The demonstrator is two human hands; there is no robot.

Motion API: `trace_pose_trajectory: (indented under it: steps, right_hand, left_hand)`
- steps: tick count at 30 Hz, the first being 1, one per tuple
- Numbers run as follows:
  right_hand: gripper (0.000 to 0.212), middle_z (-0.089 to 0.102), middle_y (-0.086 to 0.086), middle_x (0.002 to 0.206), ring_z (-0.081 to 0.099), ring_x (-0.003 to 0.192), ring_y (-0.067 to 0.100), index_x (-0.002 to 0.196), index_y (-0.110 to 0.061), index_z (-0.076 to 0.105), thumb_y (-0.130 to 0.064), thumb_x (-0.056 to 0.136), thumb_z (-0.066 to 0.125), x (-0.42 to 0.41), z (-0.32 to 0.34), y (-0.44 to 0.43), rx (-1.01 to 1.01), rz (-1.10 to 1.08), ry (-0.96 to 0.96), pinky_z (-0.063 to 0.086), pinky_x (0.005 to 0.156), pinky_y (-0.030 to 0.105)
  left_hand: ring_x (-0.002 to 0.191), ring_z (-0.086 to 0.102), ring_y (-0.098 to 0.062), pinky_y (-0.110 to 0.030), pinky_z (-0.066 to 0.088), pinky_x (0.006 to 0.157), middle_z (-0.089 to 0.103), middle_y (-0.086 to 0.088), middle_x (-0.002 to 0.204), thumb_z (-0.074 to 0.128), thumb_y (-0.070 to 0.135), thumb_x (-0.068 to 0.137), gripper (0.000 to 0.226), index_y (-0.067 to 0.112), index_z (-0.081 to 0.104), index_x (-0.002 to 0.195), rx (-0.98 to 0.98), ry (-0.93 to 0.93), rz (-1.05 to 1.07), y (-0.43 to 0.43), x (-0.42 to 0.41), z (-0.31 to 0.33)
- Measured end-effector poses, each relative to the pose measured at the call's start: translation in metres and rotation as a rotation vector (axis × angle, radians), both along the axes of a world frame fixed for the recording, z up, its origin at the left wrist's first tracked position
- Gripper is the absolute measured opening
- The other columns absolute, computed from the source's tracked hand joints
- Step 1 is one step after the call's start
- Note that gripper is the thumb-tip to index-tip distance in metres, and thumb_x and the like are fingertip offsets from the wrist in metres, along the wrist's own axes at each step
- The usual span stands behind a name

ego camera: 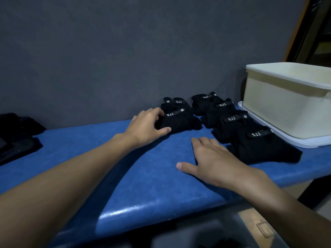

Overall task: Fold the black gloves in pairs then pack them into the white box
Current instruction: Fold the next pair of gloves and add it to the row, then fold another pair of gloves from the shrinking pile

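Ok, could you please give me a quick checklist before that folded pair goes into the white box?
1. Grip: ok, the left hand curls fingers and thumb round the folded pair.
2. Spare hand free: ok, the right hand lies flat on the blue table, holding nothing.
3. Box open: ok, the white box has no lid on top.
4. Room inside: cannot tell, its floor is hidden.
5. Straight path: not ok, other folded pairs lie between; lift over them.

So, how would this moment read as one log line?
left hand: grips folded glove pair | right hand: flat on blue table | white box: far right
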State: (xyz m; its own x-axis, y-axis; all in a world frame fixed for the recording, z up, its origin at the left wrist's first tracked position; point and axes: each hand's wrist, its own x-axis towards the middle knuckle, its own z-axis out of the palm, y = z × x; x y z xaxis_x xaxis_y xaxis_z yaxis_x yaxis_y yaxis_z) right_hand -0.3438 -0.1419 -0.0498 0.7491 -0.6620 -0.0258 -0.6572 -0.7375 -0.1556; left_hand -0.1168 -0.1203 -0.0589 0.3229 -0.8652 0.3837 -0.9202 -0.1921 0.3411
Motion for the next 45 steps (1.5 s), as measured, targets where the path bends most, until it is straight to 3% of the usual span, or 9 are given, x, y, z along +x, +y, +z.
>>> trace_pose_trajectory:
  steps: [5, 22, 26, 31, 38, 41, 45]
  right_hand:
    - [0.088, 0.033, 0.007, 0.148, 0.029, 0.137, 0.027, 0.148, -0.013, 0.023, -0.071, 0.086, 0.043, -0.001, 0.002, 0.002, 0.006, 0.0, 0.0, 0.029, 0.113, 0.04]
    - [0.085, 0.038, 0.007, 0.144, 0.034, 0.133, 0.029, 0.146, -0.014, 0.027, -0.07, 0.085, 0.046, 0.004, 0.006, 0.003, 0.028, -0.002, 0.046, 0.032, 0.109, 0.04]
    - [0.084, 0.038, 0.006, 0.146, 0.033, 0.135, 0.028, 0.148, -0.015, 0.026, -0.069, 0.086, 0.046, 0.021, 0.011, 0.014, 0.022, 0.051, 0.005, 0.031, 0.11, 0.041]
    - [0.078, 0.038, 0.004, 0.145, 0.033, 0.135, 0.026, 0.148, -0.018, 0.026, -0.065, 0.089, 0.047, 0.059, 0.013, 0.044, 0.031, 0.21, -0.032, 0.031, 0.11, 0.04]
    - [0.059, 0.047, -0.003, 0.138, 0.039, 0.13, 0.02, 0.143, -0.025, 0.037, -0.058, 0.094, 0.042, 0.12, 0.013, 0.108, 0.018, 0.462, -0.159, 0.031, 0.108, 0.038]
    - [0.056, 0.05, -0.007, 0.135, 0.041, 0.129, 0.017, 0.14, -0.027, 0.041, -0.057, 0.093, 0.045, 0.147, 0.016, 0.137, 0.057, 0.57, -0.207, 0.031, 0.107, 0.038]
    - [0.052, 0.055, -0.009, 0.129, 0.046, 0.124, 0.011, 0.134, -0.029, 0.047, -0.055, 0.09, 0.055, 0.187, 0.02, 0.172, 0.16, 0.65, -0.285, 0.033, 0.107, 0.04]
  left_hand:
    - [0.091, 0.053, -0.018, -0.049, 0.048, 0.092, 0.061, 0.006, 0.108, 0.073, 0.05, 0.081, 0.051, 0.023, 0.056, 0.12, -0.017, 0.052, -0.029, 0.002, 0.001, -0.001]
    - [0.104, 0.055, -0.017, -0.047, 0.048, 0.095, 0.057, 0.004, 0.114, 0.074, 0.045, 0.083, 0.05, 0.022, 0.055, 0.124, -0.045, 0.084, -0.033, 0.022, -0.001, 0.009]
    - [0.104, 0.055, -0.013, -0.034, 0.048, 0.091, 0.058, 0.008, 0.113, 0.072, 0.046, 0.086, 0.046, 0.023, 0.057, 0.122, -0.058, 0.089, 0.018, 0.063, 0.012, 0.02]
    - [0.098, 0.058, -0.009, -0.021, 0.037, 0.08, 0.062, 0.011, 0.105, 0.071, 0.042, 0.088, 0.026, 0.026, 0.063, 0.107, -0.102, 0.078, 0.127, 0.139, 0.026, 0.034]
    - [0.091, 0.062, -0.013, -0.038, 0.051, 0.087, 0.058, 0.017, 0.09, 0.067, 0.032, 0.089, 0.013, 0.025, 0.066, 0.099, -0.201, 0.035, 0.376, 0.26, 0.053, 0.037]
    - [0.088, 0.06, -0.007, -0.042, 0.051, 0.087, 0.059, 0.014, 0.09, 0.067, 0.027, 0.086, 0.01, 0.026, 0.067, 0.096, -0.195, -0.016, 0.45, 0.298, 0.063, 0.041]
    - [0.1, 0.058, -0.019, -0.047, 0.048, 0.091, 0.06, 0.01, 0.1, 0.069, 0.032, 0.086, 0.019, 0.031, 0.066, 0.104, -0.102, -0.052, 0.581, 0.342, 0.079, 0.044]
